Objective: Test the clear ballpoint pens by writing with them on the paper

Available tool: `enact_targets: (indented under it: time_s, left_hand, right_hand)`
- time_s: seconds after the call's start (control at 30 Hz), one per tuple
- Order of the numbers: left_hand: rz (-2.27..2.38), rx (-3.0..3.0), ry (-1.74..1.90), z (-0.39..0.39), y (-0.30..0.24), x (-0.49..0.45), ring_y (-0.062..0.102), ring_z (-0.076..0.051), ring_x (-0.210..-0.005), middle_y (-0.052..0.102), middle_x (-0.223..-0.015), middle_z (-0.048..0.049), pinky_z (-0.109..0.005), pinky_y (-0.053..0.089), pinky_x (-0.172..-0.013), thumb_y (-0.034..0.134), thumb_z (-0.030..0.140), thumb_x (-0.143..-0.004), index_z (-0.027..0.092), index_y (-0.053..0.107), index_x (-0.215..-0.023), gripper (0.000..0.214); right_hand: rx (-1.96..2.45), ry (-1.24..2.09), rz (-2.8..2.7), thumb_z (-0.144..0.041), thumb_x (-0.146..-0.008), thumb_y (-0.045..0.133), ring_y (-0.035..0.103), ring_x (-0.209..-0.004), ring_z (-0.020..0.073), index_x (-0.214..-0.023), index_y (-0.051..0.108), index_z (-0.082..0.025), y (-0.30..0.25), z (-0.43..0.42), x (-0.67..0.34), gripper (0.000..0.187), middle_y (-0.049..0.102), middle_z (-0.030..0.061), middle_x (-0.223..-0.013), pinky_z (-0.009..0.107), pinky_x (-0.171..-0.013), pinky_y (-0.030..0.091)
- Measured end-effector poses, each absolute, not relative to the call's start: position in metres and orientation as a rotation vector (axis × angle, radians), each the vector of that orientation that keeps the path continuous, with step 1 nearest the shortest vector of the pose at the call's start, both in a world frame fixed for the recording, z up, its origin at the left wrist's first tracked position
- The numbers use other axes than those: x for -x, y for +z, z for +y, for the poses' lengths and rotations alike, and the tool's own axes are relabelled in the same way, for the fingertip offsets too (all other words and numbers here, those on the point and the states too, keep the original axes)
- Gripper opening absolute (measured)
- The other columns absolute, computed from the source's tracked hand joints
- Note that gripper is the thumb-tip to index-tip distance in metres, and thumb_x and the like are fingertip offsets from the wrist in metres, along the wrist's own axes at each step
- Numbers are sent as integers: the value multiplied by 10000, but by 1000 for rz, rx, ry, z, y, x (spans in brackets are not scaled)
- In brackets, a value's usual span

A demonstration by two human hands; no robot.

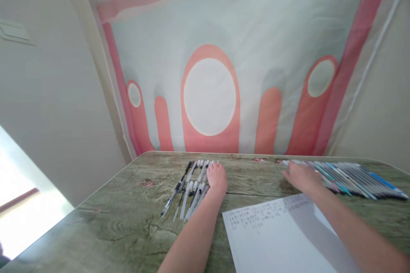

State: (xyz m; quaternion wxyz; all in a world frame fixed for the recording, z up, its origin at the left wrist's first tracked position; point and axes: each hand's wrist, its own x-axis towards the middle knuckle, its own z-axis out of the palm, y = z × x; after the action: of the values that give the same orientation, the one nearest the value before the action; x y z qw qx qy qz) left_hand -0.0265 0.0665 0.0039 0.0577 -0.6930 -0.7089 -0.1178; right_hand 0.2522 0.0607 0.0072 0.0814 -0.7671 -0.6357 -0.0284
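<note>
My left hand [217,178] rests knuckles-up on a small row of clear and white pens [192,187] lying on the green wood-grain table [128,217]; its fingers are curled under and hidden. My right hand [301,176] lies palm-down with fingers stretched flat over the left end of a long row of coloured pens [349,177]. A white sheet with small printed text [275,239] lies in front of me, under my right forearm.
A black pen [174,194] lies at the left edge of the small pen row. A pink-and-white patterned cloth [209,94] hangs on the wall behind the table's far edge. The table's left edge runs diagonally toward a bright floor.
</note>
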Motion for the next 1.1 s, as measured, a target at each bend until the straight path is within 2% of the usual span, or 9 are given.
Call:
enact_targets:
  time_s: [0.2, 0.6, 0.8, 0.97, 1.1]
  left_hand:
    - [-2140, 2066, -312, 68, -6, 20, 501, -240, -955, 546, -991, -167, -360, 371, -803, 311, 92, -822, 98, 568, -986, 304]
    - [-2054, 2246, -247, 56, -11, -10, 523, -255, -917, 547, -955, -194, -363, 432, -734, 307, 43, -806, 49, 598, -969, 334]
    - [-2026, 2423, -297, 52, -8, -16, 531, -236, -928, 562, -937, -179, -348, 445, -767, 348, 19, -789, 86, 628, -886, 304]
    - [-1942, 2603, -698, 54, -11, -15, 556, -217, -902, 596, -942, -145, -349, 427, -830, 414, 59, -774, 122, 619, -923, 261]
    - [-1860, 2710, -1250, 57, -16, -22, 577, -183, -827, 631, -886, -83, -316, 456, -795, 506, 147, -743, 152, 605, -925, 207]
  right_hand:
    - [2200, 16, -2048, -369, -784, 460, 608, -826, 276, -836, 582, -161, 6, 57, -230, 246, 645, 131, -860, 357, -654, 410]
    - [2106, -108, -2163, -318, -827, 399, 613, -800, 250, -831, 553, -177, -15, 49, -205, 208, 632, 99, -879, 322, -616, 397]
    - [1988, -154, -2178, -304, -850, 360, 604, -782, 202, -844, 552, -194, -22, 46, -199, 221, 624, 67, -887, 280, -606, 369]
    - [1769, 87, -2138, -357, -830, 386, 589, -796, 194, -783, 601, -197, -20, 45, -191, 272, 643, 50, -837, 260, -620, 353]
    - [1638, 523, -1986, -463, -822, 333, 574, -623, 175, -652, 608, -159, -17, 50, -186, 443, 639, 54, -650, 254, -567, 358]
